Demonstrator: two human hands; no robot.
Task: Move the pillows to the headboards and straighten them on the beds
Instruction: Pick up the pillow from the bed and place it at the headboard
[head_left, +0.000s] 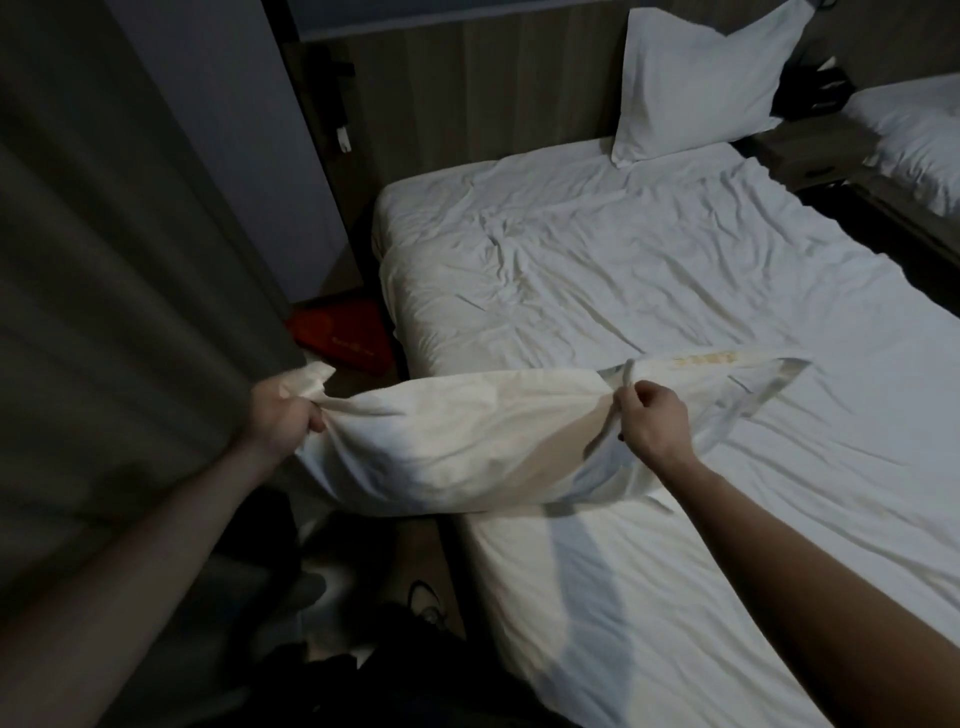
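A pillow (447, 441) is gripped at its ends by the left hand (283, 415) and right hand (652, 418), held over the bed's (649, 270) lower-left edge. Another pillow (701, 78) is propped against the headboard (493, 88), upper right.

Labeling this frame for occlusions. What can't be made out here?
Head view only:
- Held pillow: underside hidden by its own bulk.
- Second bed: cut off by right edge.
- Floor clutter: too dark to identify.
- Red item: partly behind curtain.
- Left hand, right hand: fingertips buried in fabric.
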